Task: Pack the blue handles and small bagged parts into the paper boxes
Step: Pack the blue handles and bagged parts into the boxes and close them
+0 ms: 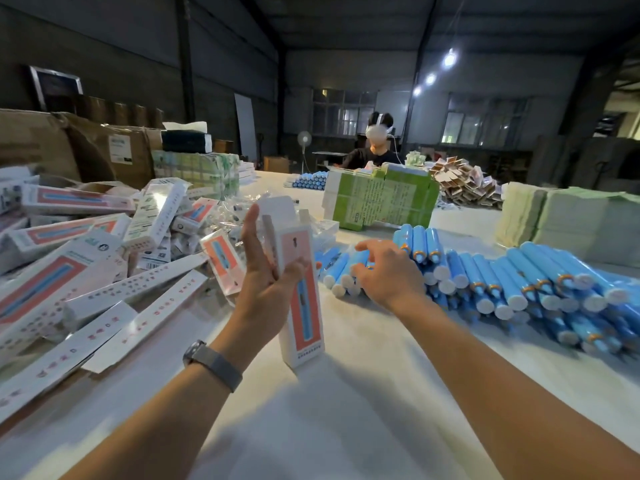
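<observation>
Head view shows the packing well under way, with plenty left. Left hand [266, 282] holds one box [300, 299] upright above the counter [346, 393], top flap open; the thumb presses its front, the fingers [250, 233] lie straight and together along its back. Whether anything is already inside it cannot be told. Right hand [388, 271] reaches over the near end of the handles [519, 282], its fingers curled down onto them, seemingly closing on one; a firm grip is not yet visible.

A judgement of what is done: boxes [69, 258] lie heaped at the left, some apparently closed, and probably filled. Bagged parts [228, 216] sit in a loose pile just behind the held box, between the heap and the handles.

Still to do: a large stack of handles covers the right side of the counter, so many boxes remain to be filled. For this box, a handle has to go in, likely a bag too, and the flap must be shut.
</observation>
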Action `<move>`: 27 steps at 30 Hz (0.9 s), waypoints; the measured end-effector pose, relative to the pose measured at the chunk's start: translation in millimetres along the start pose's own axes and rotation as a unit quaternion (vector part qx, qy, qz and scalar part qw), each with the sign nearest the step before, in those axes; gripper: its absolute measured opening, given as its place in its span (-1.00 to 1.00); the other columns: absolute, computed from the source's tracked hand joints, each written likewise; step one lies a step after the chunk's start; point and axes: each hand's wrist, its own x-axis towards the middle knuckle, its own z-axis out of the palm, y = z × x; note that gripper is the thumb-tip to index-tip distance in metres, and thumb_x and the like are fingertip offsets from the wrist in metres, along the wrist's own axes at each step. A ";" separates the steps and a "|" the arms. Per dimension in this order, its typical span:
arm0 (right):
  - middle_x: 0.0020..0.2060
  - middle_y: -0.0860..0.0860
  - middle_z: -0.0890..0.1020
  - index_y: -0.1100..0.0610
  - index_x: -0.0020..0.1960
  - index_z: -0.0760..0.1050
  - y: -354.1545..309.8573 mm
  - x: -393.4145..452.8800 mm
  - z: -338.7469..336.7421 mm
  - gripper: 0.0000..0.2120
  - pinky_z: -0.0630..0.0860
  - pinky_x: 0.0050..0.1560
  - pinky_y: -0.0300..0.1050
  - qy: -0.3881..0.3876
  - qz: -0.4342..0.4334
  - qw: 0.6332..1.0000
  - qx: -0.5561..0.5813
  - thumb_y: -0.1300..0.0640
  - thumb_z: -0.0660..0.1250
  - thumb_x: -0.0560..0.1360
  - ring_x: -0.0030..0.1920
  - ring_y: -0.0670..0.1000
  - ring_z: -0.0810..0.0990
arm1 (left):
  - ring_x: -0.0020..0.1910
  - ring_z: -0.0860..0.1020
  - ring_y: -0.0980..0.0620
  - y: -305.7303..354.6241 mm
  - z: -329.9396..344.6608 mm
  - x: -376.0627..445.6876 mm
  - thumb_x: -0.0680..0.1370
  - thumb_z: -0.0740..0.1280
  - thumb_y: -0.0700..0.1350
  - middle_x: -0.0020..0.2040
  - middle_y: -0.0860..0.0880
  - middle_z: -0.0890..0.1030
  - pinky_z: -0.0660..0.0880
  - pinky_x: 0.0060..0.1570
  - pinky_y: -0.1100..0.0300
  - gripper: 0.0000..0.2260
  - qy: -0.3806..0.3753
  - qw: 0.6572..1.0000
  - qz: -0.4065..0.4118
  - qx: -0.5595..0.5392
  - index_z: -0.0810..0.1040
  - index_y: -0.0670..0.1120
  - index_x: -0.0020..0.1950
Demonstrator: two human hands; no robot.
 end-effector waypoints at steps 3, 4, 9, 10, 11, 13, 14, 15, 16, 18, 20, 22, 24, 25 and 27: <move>0.30 0.02 0.40 -0.13 0.38 0.40 2.9 14.0 11.2 -0.61 0.36 0.16 0.03 -0.054 -0.066 0.978 -0.191 0.02 0.19 0.56 0.29 0.14 0.32 | 0.13 0.61 0.19 1.6 -3.2 -0.7 0.58 0.30 -0.33 0.44 -0.15 0.41 0.59 -0.15 0.35 -0.12 -0.033 0.999 0.033 0.015 -0.07 0.58 0.38; 0.33 0.04 0.37 -0.12 0.38 0.39 2.7 16.9 16.0 -0.61 0.32 0.21 0.07 -0.074 -0.088 0.959 -0.259 0.00 0.20 0.55 0.30 0.17 0.27 | 0.12 0.61 0.21 1.1 -4.1 -1.6 0.58 0.30 -0.32 0.39 -0.12 0.47 0.56 -0.17 0.40 -0.12 -0.048 0.998 0.040 0.025 -0.11 0.52 0.42; 0.21 0.02 0.47 -0.07 0.20 0.48 5.3 15.2 41.6 -0.70 0.25 0.18 0.12 -0.040 -0.099 0.940 -0.325 0.11 0.25 0.48 0.25 0.16 0.31 | -0.04 0.66 0.22 -0.6 -4.3 -4.5 0.56 0.35 -0.33 0.01 0.30 0.65 0.53 -0.23 0.44 -0.36 -0.074 0.993 0.050 0.078 0.08 0.29 0.28; 0.17 0.01 0.50 -0.06 0.15 0.52 7.0 14.0 43.3 -0.71 0.27 0.16 0.09 -0.008 -0.107 0.945 -0.309 0.14 0.25 0.47 0.22 0.16 0.34 | -0.06 0.66 0.21 -1.9 -3.8 -5.1 0.56 0.35 -0.31 -0.01 0.31 0.64 0.54 -0.23 0.42 -0.46 -0.060 0.994 0.049 0.083 0.15 0.22 0.21; 0.14 0.00 0.54 -0.05 0.14 0.54 8.6 14.0 42.7 -0.71 0.30 0.13 0.06 0.022 -0.117 0.949 -0.293 0.16 0.24 0.47 0.19 0.15 0.37 | -0.07 0.65 0.22 -3.1 -2.9 -5.5 0.56 0.37 -0.28 -0.03 0.31 0.62 0.55 -0.24 0.40 -0.53 -0.046 0.994 0.048 0.087 0.19 0.18 0.16; 0.08 0.01 0.61 -0.03 0.20 0.55 8.8 15.8 32.4 -0.69 0.39 0.03 -0.01 0.077 -0.125 0.961 -0.234 0.18 0.23 0.50 0.16 0.14 0.44 | -0.06 0.62 0.25 -5.2 0.3 -7.8 0.56 0.37 -0.14 -0.06 0.32 0.57 0.54 -0.25 0.40 -0.64 -0.037 0.994 0.047 0.086 0.23 0.17 0.12; 0.04 0.02 0.64 -0.01 0.22 0.55 6.2 16.7 23.1 -0.70 0.43 -0.04 -0.03 0.111 -0.126 0.970 -0.178 0.18 0.25 0.53 0.12 0.14 0.48 | -0.06 0.61 0.26 -5.2 1.6 -9.3 0.55 0.36 -0.06 -0.06 0.33 0.56 0.54 -0.25 0.41 -0.67 -0.034 0.995 0.046 0.081 0.24 0.19 0.13; -0.01 0.05 0.66 0.03 0.22 0.55 1.4 17.3 12.0 -0.74 0.44 -0.12 -0.05 0.151 -0.128 0.975 -0.104 0.17 0.28 0.55 0.06 0.14 0.52 | -0.05 0.61 0.26 -5.2 2.2 -10.4 0.55 0.36 -0.02 -0.06 0.32 0.55 0.54 -0.25 0.41 -0.69 -0.029 0.996 0.044 0.076 0.25 0.21 0.14; -0.07 0.07 0.67 0.08 0.19 0.57 -4.8 17.4 -0.9 -0.77 0.45 -0.17 -0.07 0.185 -0.128 0.974 -0.020 0.16 0.32 0.54 -0.03 0.13 0.56 | -0.04 0.61 0.24 -5.9 1.9 -11.4 0.55 0.36 -0.02 -0.06 0.31 0.55 0.55 -0.24 0.40 -0.67 -0.028 0.996 0.039 0.071 0.25 0.23 0.14; -0.20 0.04 0.64 0.12 0.06 0.57 -21.4 18.6 -31.1 -0.87 0.50 -0.28 -0.09 0.231 -0.111 0.951 0.172 0.16 0.37 0.52 -0.23 0.04 0.57 | -0.02 0.60 0.26 -8.9 0.5 -12.8 0.53 0.40 -0.09 -0.06 0.33 0.55 0.56 -0.24 0.39 -0.60 -0.034 0.996 0.030 0.078 0.25 0.27 0.13; -0.28 -0.01 0.59 0.11 -0.05 0.51 -39.0 17.4 -61.9 -0.93 0.53 -0.36 -0.11 0.244 -0.028 0.872 0.423 0.17 0.39 0.49 -0.33 -0.02 0.56 | -0.02 0.59 0.31 -12.8 1.2 -14.9 0.51 0.46 -0.18 -0.06 0.37 0.54 0.53 -0.27 0.44 -0.49 -0.032 0.994 0.018 0.104 0.25 0.34 0.07; -0.22 0.06 0.59 0.19 -0.02 0.49 -54.8 11.6 -82.7 -0.87 0.53 -0.38 -0.22 0.180 0.072 0.719 0.667 0.24 0.40 0.46 -0.34 -0.04 0.58 | -0.04 0.58 0.34 -16.0 3.0 -15.6 0.49 0.48 -0.21 -0.07 0.41 0.54 0.52 -0.29 0.46 -0.45 -0.018 0.993 0.011 0.119 0.25 0.37 0.01; -0.13 0.16 0.56 0.30 0.05 0.47 -66.6 0.9 -87.5 -0.81 0.55 -0.30 -0.27 0.062 0.141 0.600 0.785 0.33 0.35 0.44 -0.28 -0.01 0.59 | -0.03 0.57 0.38 -16.8 4.8 -15.9 0.48 0.49 -0.20 -0.06 0.44 0.53 0.51 -0.32 0.46 -0.45 -0.012 0.991 0.007 0.131 0.24 0.38 0.00; -0.14 0.18 0.56 0.32 0.05 0.47 -71.0 -5.6 -86.0 -0.81 0.54 -0.24 -0.27 -0.003 0.159 0.578 0.801 0.36 0.32 0.44 -0.25 0.01 0.56 | -0.03 0.56 0.38 -16.5 5.2 -15.6 0.48 0.49 -0.19 -0.05 0.44 0.52 0.52 -0.32 0.46 -0.45 -0.009 0.991 0.008 0.136 0.24 0.38 0.00; -0.15 0.20 0.60 0.30 -0.02 0.52 -77.4 -15.1 -80.9 -0.88 0.50 -0.16 -0.20 -0.116 0.166 0.576 0.792 0.35 0.32 0.44 -0.21 0.03 0.55 | -0.03 0.56 0.38 -15.9 4.8 -15.4 0.48 0.49 -0.18 -0.06 0.45 0.51 0.53 -0.29 0.45 -0.45 -0.003 0.990 0.012 0.142 0.24 0.40 0.00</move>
